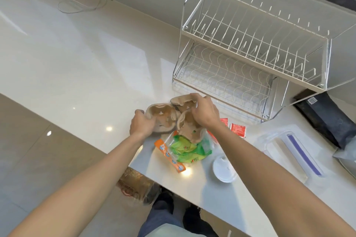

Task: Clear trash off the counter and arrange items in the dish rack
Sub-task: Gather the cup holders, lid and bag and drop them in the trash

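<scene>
A brown cardboard cup carrier point(163, 116) lies on the white counter point(86, 67) in front of the two-tier wire dish rack point(250, 54). My left hand point(141, 123) grips the carrier's left edge. My right hand point(206, 111) holds its right side from above. Just below the carrier lies a clear plastic bag with green wrappers and an orange strip point(183, 150). Red sauce packets point(238, 130) rest to the right of my right wrist. Both rack tiers hold nothing.
A white round lid point(224, 169) and a clear container with a purple strip point(292, 152) sit near the counter's front right. A black package point(327, 119) lies beside the rack. A white cable point(82, 3) is at the far back. A bag point(136, 184) stands on the floor.
</scene>
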